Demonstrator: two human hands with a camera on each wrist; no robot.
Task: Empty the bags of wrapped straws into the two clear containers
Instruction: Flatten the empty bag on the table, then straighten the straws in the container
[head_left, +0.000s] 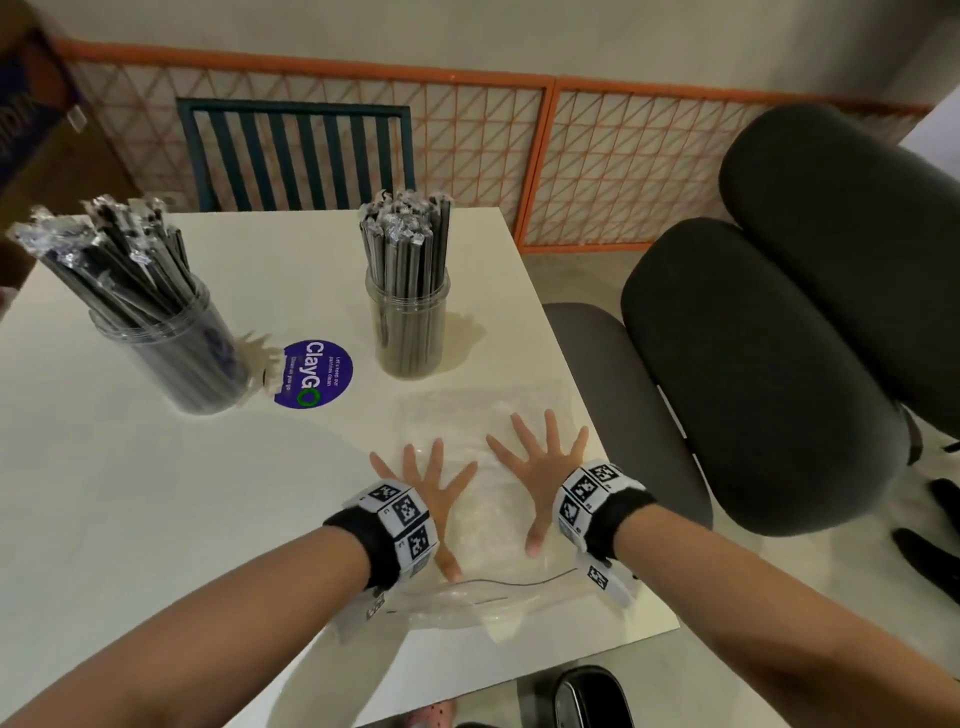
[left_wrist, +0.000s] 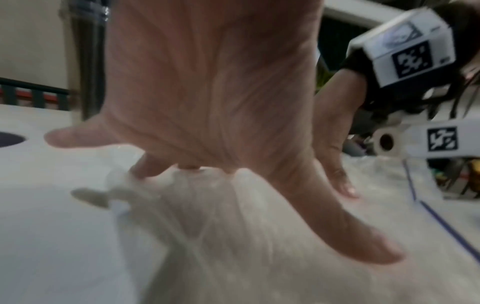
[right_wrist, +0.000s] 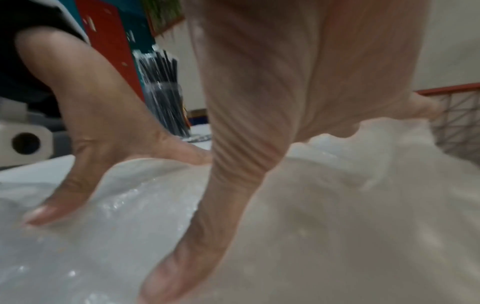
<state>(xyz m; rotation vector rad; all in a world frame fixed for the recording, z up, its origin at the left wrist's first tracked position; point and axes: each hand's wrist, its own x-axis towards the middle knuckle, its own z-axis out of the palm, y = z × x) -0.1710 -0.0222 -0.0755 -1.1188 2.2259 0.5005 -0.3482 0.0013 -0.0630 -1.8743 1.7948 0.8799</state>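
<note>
Two clear containers stand on the white table (head_left: 130, 519), each packed with wrapped black straws: the left container (head_left: 176, 348) leans in the wide view, the right container (head_left: 408, 322) stands upright. Flat clear plastic bags (head_left: 483, 519) lie near the table's front right corner. My left hand (head_left: 423, 486) and right hand (head_left: 537, 467) rest side by side on the bags, fingers spread and straight, palms down. In the left wrist view my left hand (left_wrist: 207, 102) presses the plastic (left_wrist: 233, 236). The right wrist view shows my right hand (right_wrist: 259, 102) flat on the plastic (right_wrist: 103, 226).
A round purple sticker (head_left: 314, 373) is stuck on the table between the containers. A dark slatted chair (head_left: 296, 150) stands behind the table before an orange mesh fence (head_left: 597, 166). A grey padded chair (head_left: 779, 338) sits close on the right.
</note>
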